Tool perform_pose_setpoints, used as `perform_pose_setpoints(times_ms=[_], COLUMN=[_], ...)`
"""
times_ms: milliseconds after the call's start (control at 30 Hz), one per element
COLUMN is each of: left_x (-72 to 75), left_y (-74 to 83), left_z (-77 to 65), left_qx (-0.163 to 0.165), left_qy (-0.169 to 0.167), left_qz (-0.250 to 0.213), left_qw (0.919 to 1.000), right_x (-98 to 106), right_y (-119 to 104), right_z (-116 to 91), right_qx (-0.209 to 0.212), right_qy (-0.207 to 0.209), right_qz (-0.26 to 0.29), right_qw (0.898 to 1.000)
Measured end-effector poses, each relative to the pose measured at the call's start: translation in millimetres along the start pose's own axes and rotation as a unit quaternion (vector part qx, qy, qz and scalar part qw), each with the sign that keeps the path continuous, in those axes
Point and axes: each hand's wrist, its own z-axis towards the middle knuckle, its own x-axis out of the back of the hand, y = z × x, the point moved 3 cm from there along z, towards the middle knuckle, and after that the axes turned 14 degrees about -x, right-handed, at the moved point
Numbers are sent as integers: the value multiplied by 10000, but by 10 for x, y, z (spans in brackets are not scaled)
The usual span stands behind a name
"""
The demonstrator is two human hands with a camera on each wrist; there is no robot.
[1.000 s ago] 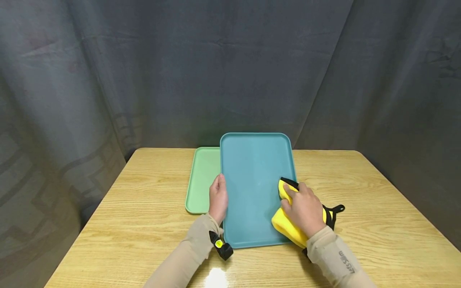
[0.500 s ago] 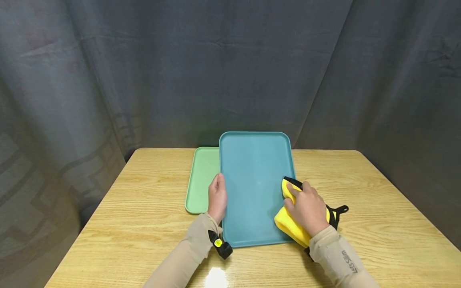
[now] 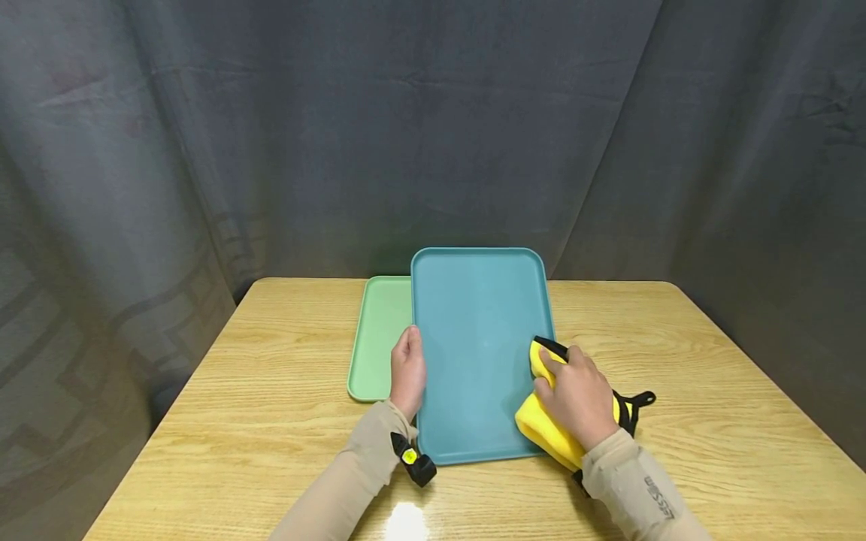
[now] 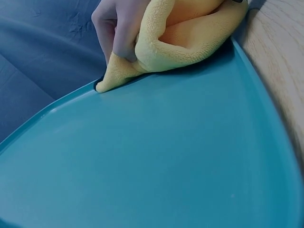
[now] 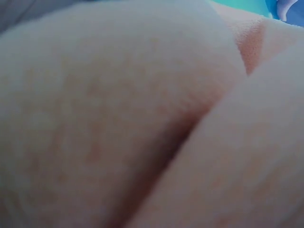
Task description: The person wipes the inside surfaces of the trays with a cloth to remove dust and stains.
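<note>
A blue rectangular tray with a low rim is held tilted up, its inner face toward me. My left hand grips its left edge, thumb at the rim and the other fingers hidden behind. At the tray's lower right side, my right hand holds a bunched yellow cloth with black trim against the inner face and rim. The left wrist view shows the fingers pressing the cloth at the tray's far edge. In the right wrist view, folds of cloth fill nearly everything.
A smaller green tray lies flat on the wooden table, partly covered by the blue tray in the head view. Behind the table hangs a grey curtain. A black strap with a small device sits on my left wrist.
My right hand has shifted slightly right along the tray's right side with the cloth. The blue tray has moved a little to the left; my left hand keeps its grip.
</note>
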Motion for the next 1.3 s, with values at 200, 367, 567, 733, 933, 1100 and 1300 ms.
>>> perform_pose_setpoints(times_ms=[200,367,567,733,933,1100,1300], left_x=[2,1,4,6,1,-2,-3], left_y=[-1,1,-1,-3,1,4,7], left_z=[4,10,15,14,11,13,17], left_qx=[-5,18,46,24,7,16,24], left_qy=[-10,-26,-43,-57,-58,-79,-76], left_qz=[-17,-19,-11,-18,-51,-27,-23], left_qw=[10000,10000,10000,10000,10000,10000,10000], right_x=[7,6,-10,-26,-49,-51,-60], right_y=[-22,-36,-64,-121,-195,-235,-266], right_z=[-6,-6,-5,-18,-42,-52,-56], right_qx=[-5,2,-8,42,164,220,216], right_qy=[-19,-3,16,22,90,150,99], right_qz=[-20,-26,33,83,90,137,112], right_qw=[10000,10000,10000,10000,9998,9996,9997])
